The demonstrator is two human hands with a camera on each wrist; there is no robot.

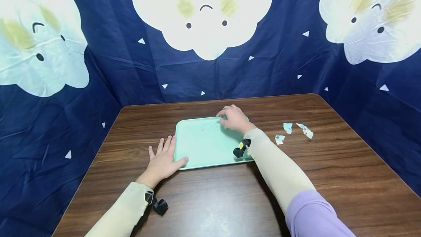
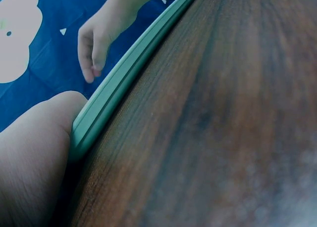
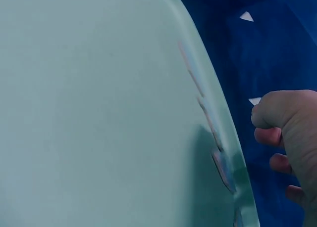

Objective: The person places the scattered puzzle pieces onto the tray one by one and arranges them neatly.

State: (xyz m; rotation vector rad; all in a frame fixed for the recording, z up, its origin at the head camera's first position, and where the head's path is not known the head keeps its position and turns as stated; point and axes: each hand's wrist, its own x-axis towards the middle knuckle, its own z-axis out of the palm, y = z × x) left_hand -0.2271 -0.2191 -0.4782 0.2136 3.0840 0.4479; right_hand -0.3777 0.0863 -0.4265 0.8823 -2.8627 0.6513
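A mint-green tray (image 1: 207, 149) lies on the wooden table. My left hand (image 1: 162, 162) rests at its near left corner, fingers spread and the thumb over the rim; in the left wrist view the thumb (image 2: 44, 118) lies against the tray's side (image 2: 104, 103). My right hand (image 1: 234, 119) hovers above the tray's far edge, its fingers loosely bent and nothing showing between them. Several thin, flat pale pieces (image 1: 209, 126) lie inside the tray along that edge. From the right wrist, dark-edged pieces (image 3: 210, 125) show in a row beside the rim, near my right hand (image 3: 292, 133).
Right of the tray, small torn-looking printed pieces lie on the table (image 1: 329, 164): a light blue one (image 1: 287, 128), a blue-and-white one (image 1: 280, 139) and a longer multicoloured one (image 1: 306, 131). Dark blue cloth (image 1: 217, 76) with white clouds surrounds the table's back and sides.
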